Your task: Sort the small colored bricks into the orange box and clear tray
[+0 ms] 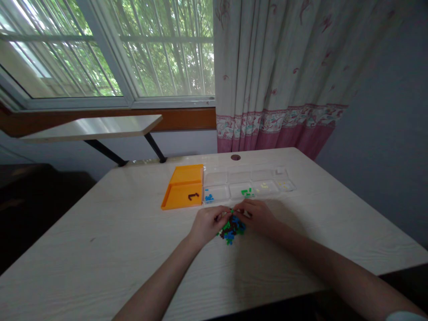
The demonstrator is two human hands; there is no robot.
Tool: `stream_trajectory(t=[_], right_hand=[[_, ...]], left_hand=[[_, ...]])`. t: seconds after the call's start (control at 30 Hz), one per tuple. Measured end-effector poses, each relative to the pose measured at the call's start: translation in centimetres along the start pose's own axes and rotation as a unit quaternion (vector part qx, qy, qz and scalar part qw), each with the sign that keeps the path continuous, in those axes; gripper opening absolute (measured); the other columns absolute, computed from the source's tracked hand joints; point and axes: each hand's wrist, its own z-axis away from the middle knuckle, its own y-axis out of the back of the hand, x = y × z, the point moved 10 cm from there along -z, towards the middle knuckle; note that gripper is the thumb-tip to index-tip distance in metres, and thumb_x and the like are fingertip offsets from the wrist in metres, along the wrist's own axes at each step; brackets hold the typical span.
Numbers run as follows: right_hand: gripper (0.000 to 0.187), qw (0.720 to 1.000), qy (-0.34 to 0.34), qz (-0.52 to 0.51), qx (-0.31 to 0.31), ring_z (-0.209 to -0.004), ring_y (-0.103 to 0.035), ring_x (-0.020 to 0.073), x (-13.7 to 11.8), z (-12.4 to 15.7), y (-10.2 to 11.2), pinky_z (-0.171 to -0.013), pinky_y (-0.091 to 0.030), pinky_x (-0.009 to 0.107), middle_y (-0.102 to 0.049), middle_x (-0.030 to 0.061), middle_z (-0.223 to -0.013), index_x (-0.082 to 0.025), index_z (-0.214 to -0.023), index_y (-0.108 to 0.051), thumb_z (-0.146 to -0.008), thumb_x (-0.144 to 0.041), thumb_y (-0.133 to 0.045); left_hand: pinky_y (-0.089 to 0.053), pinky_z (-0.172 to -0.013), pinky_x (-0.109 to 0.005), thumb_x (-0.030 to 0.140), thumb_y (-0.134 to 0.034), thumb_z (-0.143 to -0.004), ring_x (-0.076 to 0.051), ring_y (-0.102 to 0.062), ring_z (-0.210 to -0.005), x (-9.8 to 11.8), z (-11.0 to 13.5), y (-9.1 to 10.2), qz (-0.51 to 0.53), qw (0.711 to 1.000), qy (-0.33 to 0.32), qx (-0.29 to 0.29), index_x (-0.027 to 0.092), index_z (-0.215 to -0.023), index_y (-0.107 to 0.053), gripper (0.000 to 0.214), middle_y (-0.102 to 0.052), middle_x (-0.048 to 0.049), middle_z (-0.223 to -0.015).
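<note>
While the left hand (207, 223) and right hand (258, 216) curl over coloured pieces (231, 231), any grip is hidden.

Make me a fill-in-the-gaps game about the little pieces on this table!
1. The left hand and right hand meet over the pile of pieces, which lies on the ____.
2. The open lid beside the clear box is ____.
3. The few pieces in the compartment next to the lid are ____.
4. The curtain has a bottom band coloured ____.
Missing words: table; orange; blue; pink.
</note>
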Motion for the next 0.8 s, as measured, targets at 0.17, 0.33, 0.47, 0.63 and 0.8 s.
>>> stream_trajectory(t=[0.17, 0.33, 0.47, 0.63, 0.8], right_hand=[[0.013, 1.000, 0.010, 0.005, 0.025, -0.053, -0.052, 0.0085, 0.1, -0.1, 0.8, -0.055, -0.040, 0.019, -0.062, 0.0002, -0.067, -0.019, -0.084, -0.063, -0.082, -0.026, -0.052], [0.018, 0.996, -0.019, 0.026, 0.089, -0.051, -0.050, 0.0090, 2.0, -0.2, 3.8, -0.054, -0.041, 0.021, -0.063, 0.0016, -0.070, -0.019, -0.086, -0.063, -0.085, -0.028, -0.047], [0.020, 0.983, -0.060, 0.057, 0.166, -0.049, -0.048, 0.0097, 3.7, 0.3, 7.0, -0.055, -0.041, 0.022, -0.062, 0.0013, -0.070, -0.020, -0.084, -0.064, -0.085, -0.033, -0.047], [0.021, 0.981, -0.054, 0.069, 0.173, -0.049, -0.047, 0.0099, 3.9, 0.5, 7.5, -0.055, -0.041, 0.023, -0.062, 0.0009, -0.069, -0.021, -0.086, -0.064, -0.085, -0.033, -0.047], [0.020, 0.988, -0.036, 0.062, 0.137, -0.050, -0.049, 0.0094, 3.4, 0.4, 6.2, -0.056, -0.041, 0.021, -0.061, 0.0004, -0.068, -0.020, -0.088, -0.063, -0.085, -0.031, -0.048]], left_hand=[[-0.034, -0.048, -0.016, 0.025, -0.050, -0.081, -0.007, -0.047, -0.047, -0.4, 0.0, 0.0, -0.016, 1.000, 0.012, -0.022, 0.019, -0.088, -0.066, 0.018, -0.056, 0.0032, -0.053], [-0.039, -0.055, -0.018, 0.026, -0.043, -0.084, -0.010, -0.057, -0.059, -1.6, 0.0, 0.4, -0.060, 0.996, 0.041, -0.051, 0.020, -0.093, -0.064, 0.023, -0.066, -0.0011, -0.071], [-0.043, -0.061, -0.020, 0.024, -0.041, -0.085, -0.013, -0.062, -0.069, -2.2, 0.1, -0.2, -0.096, 0.990, 0.040, -0.093, 0.021, -0.094, -0.063, 0.024, -0.068, -0.0029, -0.081], [-0.044, -0.067, -0.021, 0.020, -0.038, -0.084, -0.014, -0.062, -0.077, -1.9, 0.4, -1.1, -0.096, 0.985, 0.016, -0.139, 0.022, -0.092, -0.062, 0.025, -0.068, -0.0022, -0.087], [-0.044, -0.069, -0.021, 0.014, -0.040, -0.080, -0.014, -0.062, -0.077, -1.4, 0.6, -1.3, -0.087, 0.982, -0.004, -0.169, 0.021, -0.090, -0.062, 0.025, -0.068, -0.0011, -0.084]])
